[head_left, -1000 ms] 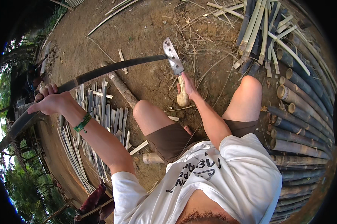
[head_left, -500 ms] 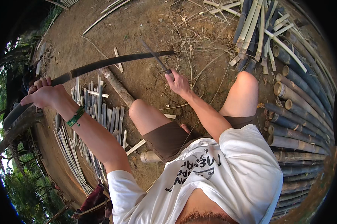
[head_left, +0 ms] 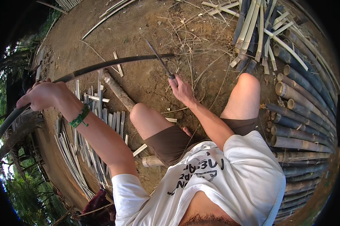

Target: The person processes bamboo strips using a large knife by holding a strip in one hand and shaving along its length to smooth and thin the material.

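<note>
My left hand (head_left: 45,95), with a green band at the wrist, is closed around a long dark bamboo strip (head_left: 109,63). The strip runs from the far left across to the middle, narrowing toward its right end. In my right hand (head_left: 182,89) is a knife (head_left: 160,59) with a dark handle and a long, thin blade. The blade points up and to the left, crossing the strip near its right end in this view; whether the two touch I cannot tell. Part of the handle is hidden inside my fist.
Split bamboo strips (head_left: 83,147) lie in a pile at the left, by a round pole (head_left: 117,90). More slats (head_left: 249,28) are heaped at the upper right. Thick bamboo poles (head_left: 298,130) are stacked along my right side. Thin shavings (head_left: 200,56) litter the dirt ground.
The strip has turned slightly and now looks thinner, seen more edge-on. My left hand has shifted a little left, and the knife has moved slightly right and down.
</note>
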{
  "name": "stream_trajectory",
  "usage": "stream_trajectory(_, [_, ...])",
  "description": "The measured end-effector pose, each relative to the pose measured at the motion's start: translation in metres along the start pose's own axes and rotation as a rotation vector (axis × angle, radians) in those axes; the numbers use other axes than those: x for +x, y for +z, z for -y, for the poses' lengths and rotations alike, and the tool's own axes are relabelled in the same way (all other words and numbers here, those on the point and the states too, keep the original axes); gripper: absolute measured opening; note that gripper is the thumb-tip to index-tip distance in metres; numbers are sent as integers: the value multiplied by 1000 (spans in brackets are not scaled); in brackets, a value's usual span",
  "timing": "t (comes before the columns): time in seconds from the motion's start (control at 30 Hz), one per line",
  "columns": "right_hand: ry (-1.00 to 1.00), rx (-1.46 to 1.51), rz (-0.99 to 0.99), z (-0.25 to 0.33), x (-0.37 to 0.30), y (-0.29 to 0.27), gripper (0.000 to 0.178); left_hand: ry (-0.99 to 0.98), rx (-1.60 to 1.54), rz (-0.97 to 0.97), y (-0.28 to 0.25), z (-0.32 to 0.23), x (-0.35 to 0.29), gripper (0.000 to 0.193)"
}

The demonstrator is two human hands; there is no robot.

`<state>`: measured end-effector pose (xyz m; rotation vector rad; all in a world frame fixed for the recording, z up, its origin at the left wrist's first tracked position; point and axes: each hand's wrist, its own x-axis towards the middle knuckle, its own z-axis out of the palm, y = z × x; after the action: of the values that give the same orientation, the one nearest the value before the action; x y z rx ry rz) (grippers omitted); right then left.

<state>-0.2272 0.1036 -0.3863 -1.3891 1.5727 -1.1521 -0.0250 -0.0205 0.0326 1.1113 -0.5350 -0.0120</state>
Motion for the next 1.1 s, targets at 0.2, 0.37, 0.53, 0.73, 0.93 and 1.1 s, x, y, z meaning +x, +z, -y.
stream_trajectory(0.2, [58, -338, -513, -87, 26, 32, 54, 50, 83, -154, 46, 10, 0, 76])
stream_trajectory(0.37, [85, 121, 1, 0, -18, 13, 47, 101, 77, -145, 28, 3, -2, 75])
stream_trajectory(0.53, [227, -14, -65, -8, -10, 28, 47, 131, 135, -154, 57, 2, -3, 73])
stream_trajectory(0.73, [516, -11, -127, -75, 23, 15, 58, 145, 87, -62, 87, 6, -11, 72])
stream_trajectory(0.93, [506, 160, -17, -18, -19, -11, 59, -11, -180, -37, 63, -15, -27, 64])
stream_trajectory(1.1, [556, 164, -119, -39, -28, -16, 58, 93, -271, 148, 40, -20, -16, 53])
